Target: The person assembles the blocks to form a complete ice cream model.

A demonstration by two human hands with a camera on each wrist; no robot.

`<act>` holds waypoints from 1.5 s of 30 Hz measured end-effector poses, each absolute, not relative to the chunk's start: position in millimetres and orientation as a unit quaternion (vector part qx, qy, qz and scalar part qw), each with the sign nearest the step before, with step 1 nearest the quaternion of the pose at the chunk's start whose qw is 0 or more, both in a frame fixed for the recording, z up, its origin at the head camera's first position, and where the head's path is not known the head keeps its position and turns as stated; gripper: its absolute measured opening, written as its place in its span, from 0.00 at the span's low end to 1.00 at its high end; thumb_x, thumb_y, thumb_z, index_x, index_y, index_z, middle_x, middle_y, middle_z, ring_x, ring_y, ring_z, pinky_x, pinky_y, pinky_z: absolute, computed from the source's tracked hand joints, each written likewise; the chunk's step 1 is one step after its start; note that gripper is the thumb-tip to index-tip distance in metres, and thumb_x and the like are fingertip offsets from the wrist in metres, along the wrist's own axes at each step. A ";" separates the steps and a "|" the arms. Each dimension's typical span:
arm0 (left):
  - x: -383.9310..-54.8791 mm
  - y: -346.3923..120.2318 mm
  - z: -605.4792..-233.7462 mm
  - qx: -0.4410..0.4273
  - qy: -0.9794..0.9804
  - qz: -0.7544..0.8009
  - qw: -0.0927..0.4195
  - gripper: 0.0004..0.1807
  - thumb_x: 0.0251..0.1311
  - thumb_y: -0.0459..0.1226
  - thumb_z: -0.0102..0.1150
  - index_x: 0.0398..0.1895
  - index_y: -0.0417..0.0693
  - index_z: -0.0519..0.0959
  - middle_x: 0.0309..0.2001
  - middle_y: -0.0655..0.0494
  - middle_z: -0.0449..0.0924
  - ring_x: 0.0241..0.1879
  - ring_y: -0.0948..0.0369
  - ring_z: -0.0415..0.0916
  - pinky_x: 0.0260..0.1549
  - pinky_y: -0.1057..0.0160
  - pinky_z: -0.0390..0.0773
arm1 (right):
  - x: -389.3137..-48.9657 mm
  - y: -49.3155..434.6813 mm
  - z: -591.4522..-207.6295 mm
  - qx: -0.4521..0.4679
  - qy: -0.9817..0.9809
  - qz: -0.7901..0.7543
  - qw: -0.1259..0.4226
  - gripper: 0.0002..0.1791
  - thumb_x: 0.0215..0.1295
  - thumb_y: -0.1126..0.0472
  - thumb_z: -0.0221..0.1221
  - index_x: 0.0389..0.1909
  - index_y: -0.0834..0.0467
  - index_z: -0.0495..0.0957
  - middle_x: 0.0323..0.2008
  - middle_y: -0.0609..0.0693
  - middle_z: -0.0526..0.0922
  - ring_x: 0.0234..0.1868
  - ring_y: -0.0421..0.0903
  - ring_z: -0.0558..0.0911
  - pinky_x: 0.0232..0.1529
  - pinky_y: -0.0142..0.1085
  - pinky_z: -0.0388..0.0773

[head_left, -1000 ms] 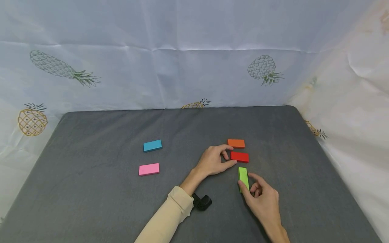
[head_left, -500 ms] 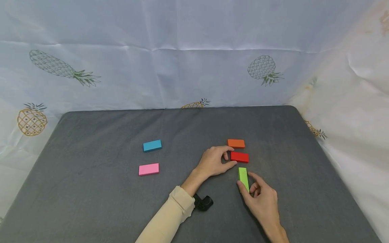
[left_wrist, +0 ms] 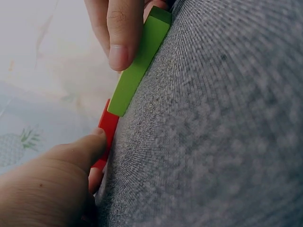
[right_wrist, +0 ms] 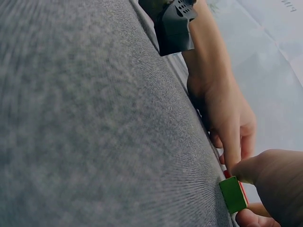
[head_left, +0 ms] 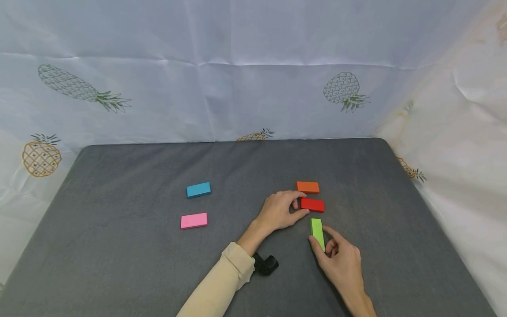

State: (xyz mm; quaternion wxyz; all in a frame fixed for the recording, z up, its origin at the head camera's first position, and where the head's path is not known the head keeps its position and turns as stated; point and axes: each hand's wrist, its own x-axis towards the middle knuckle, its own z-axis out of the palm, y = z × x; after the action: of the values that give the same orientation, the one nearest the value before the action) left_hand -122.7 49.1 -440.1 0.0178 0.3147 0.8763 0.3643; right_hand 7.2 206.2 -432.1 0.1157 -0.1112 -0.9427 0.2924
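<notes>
In the head view, a red block [head_left: 312, 205] lies flat on the grey cloth, long side left to right. My left hand [head_left: 279, 210] pinches its left end, thumb at the near edge and index finger at the far edge. Just nearer, a green block [head_left: 317, 233] points away from me, at right angles to the red one. My right hand [head_left: 341, 259] grips it between thumb and index finger on its two long sides. From the left wrist, the green block [left_wrist: 139, 64] overlaps the end of the red block [left_wrist: 108, 125].
Right behind the red block lies an orange block [head_left: 307, 187]. A blue block [head_left: 199, 190] and a pink block [head_left: 194, 221] sit farther left. A pineapple-print sheet [head_left: 222, 101] hangs behind the grey table [head_left: 119, 264]. My left wrist carries a black camera [head_left: 267, 265].
Almost nothing differs. The right hand shifts very slightly left, and the left index fingertip edges a little to the right; the blocks stay put.
</notes>
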 end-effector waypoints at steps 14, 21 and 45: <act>-122.7 47.8 -440.8 0.314 0.873 0.373 0.025 0.19 0.67 0.47 0.66 0.55 0.48 0.83 0.32 0.57 0.82 0.21 0.71 0.64 0.23 0.77 0.61 | 5.7 205.2 -429.2 -0.110 -0.945 0.289 0.105 0.24 0.59 0.51 0.73 0.50 0.62 0.85 0.16 0.45 0.70 0.13 0.32 0.59 0.17 0.29 0.58; -123.9 46.3 -443.1 0.321 0.864 0.388 0.025 0.18 0.67 0.45 0.66 0.55 0.48 0.83 0.33 0.57 0.82 0.22 0.71 0.64 0.24 0.77 0.63 | 3.0 206.2 -427.7 -0.109 -0.949 0.281 0.091 0.24 0.60 0.50 0.73 0.50 0.64 0.85 0.15 0.45 0.70 0.14 0.32 0.60 0.18 0.29 0.58; -122.0 33.6 -433.2 0.320 0.838 0.438 0.067 0.17 0.67 0.39 0.67 0.54 0.41 0.83 0.34 0.52 0.82 0.17 0.73 0.63 0.20 0.76 0.66 | 3.0 201.1 -425.4 -0.083 -0.942 0.306 0.110 0.19 0.59 0.55 0.74 0.48 0.60 0.87 0.13 0.43 0.68 0.11 0.31 0.58 0.14 0.28 0.58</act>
State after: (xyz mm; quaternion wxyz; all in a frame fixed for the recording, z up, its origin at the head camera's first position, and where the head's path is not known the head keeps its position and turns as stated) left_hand -122.0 33.6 -433.2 0.0674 0.3197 0.8377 0.4377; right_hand 3.0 201.1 -425.4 0.1096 -0.0830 -0.9420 0.3063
